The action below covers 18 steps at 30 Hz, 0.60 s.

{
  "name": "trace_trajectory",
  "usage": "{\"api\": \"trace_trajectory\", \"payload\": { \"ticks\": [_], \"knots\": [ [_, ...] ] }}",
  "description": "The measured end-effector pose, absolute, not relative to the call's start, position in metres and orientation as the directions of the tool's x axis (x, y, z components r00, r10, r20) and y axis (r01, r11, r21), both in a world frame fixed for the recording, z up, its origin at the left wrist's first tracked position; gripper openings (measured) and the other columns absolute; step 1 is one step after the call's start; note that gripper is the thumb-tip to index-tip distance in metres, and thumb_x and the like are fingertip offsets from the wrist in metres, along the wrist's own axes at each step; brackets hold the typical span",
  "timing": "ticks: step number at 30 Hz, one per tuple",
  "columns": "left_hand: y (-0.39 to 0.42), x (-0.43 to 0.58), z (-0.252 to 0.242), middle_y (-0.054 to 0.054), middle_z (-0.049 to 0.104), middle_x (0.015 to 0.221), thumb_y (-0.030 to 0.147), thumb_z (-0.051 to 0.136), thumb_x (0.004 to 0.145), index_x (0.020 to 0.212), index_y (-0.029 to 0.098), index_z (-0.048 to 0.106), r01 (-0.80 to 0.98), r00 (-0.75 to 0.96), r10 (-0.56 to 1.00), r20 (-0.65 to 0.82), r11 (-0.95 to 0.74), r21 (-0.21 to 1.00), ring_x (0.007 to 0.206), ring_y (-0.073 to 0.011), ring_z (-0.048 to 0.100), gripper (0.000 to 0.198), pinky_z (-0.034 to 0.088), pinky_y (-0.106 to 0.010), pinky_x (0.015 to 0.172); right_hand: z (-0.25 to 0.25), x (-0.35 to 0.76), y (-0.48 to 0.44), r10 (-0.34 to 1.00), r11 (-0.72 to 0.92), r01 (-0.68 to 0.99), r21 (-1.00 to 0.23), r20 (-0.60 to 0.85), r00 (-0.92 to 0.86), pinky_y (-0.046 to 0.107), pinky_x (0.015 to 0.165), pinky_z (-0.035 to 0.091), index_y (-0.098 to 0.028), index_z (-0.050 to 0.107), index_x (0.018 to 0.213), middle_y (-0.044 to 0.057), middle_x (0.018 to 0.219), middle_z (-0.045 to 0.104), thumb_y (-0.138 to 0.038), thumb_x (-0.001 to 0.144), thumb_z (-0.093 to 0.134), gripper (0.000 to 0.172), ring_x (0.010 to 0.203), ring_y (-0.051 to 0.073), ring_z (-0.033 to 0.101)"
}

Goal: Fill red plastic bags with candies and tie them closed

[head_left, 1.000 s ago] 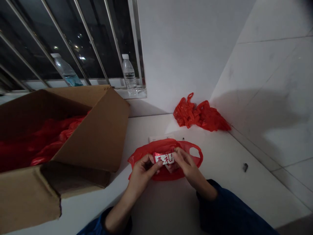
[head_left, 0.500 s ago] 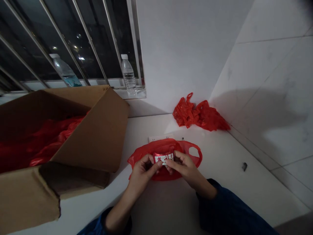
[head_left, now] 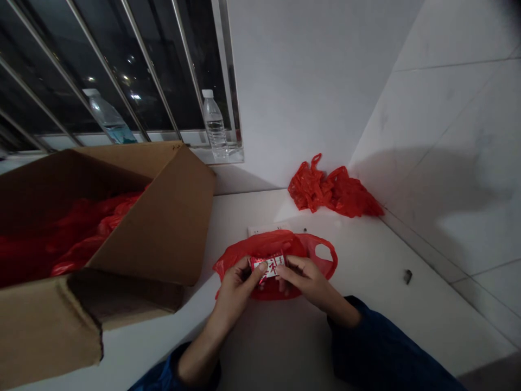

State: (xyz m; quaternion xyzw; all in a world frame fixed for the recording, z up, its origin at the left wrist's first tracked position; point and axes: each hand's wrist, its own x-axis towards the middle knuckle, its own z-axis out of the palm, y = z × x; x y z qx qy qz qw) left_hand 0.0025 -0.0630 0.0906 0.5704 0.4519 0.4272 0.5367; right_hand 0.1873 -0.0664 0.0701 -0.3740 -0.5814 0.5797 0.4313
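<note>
Both my hands pinch a small red-and-white packet [head_left: 268, 266] with red characters, held just over a flat red plastic bag [head_left: 321, 255] on the white counter. My left hand [head_left: 236, 285] grips the packet's left end with thumb on top. My right hand [head_left: 307, 279] holds its right end with closed fingers. The bag's handle loop lies to the right of my right hand.
An open cardboard box [head_left: 163, 217] lined with red plastic [head_left: 81, 228] fills the left. A crumpled red bag [head_left: 334, 193] lies in the far corner. Two water bottles [head_left: 215, 127] [head_left: 108, 117] stand on the barred window sill. A small dark object [head_left: 407, 277] lies at right. A white socket plate [head_left: 260, 229] sits behind the bag.
The packet has shifted slightly left and down between my fingers, with my left thumb now covering more of its label. My right fingers have closed in over its right end.
</note>
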Motion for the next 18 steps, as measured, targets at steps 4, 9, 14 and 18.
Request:
{"api": "trace_trajectory", "payload": {
  "ticks": [4,9,14,18],
  "knots": [
    [-0.0646,0.0016,0.0878,-0.002,0.062,0.072,0.058,0.060,0.085,0.084,0.015,0.064,0.106,0.306,0.950,-0.062,0.031,0.994,0.064,-0.0135,0.053,0.043,0.043,-0.023,0.058,0.0674,0.1877,-0.0633,0.938,0.055,-0.103,-0.993,0.087,-0.334,0.024,0.055,0.046,-0.017,0.062,0.082,-0.002,0.065,0.062,-0.053,0.090,0.058,0.037,0.057,0.011,0.058],
    [-0.0637,0.0016,0.0832,-0.001,0.061,0.068,0.049,0.066,0.083,0.078,0.015,0.065,0.121,0.322,0.946,-0.019,-0.021,0.992,0.061,-0.0117,0.051,0.034,0.041,-0.022,0.056,0.0650,0.1885,-0.0627,0.935,0.041,-0.120,-0.992,0.081,-0.347,0.024,0.054,0.046,-0.017,0.060,0.080,-0.002,0.062,0.061,-0.053,0.090,0.059,0.037,0.054,0.011,0.057],
    [-0.0636,0.0024,0.0841,0.000,0.061,0.065,0.047,0.068,0.082,0.076,0.015,0.065,0.086,0.317,0.948,-0.041,0.014,0.996,0.058,-0.0102,0.051,0.033,0.041,-0.021,0.056,0.0660,0.1880,-0.0643,0.937,0.038,-0.143,-0.989,0.085,-0.339,0.024,0.054,0.044,-0.017,0.060,0.079,-0.003,0.062,0.060,-0.050,0.091,0.059,0.035,0.054,0.010,0.056],
    [-0.0640,0.0020,0.0867,0.000,0.061,0.064,0.048,0.070,0.080,0.076,0.015,0.067,0.072,0.323,0.944,-0.070,0.049,0.996,0.057,-0.0100,0.052,0.034,0.041,-0.021,0.056,0.0670,0.1874,-0.0648,0.935,0.025,-0.148,-0.989,0.075,-0.345,0.024,0.053,0.044,-0.017,0.060,0.078,-0.003,0.060,0.060,-0.051,0.090,0.060,0.036,0.053,0.010,0.055]
  ]
}}
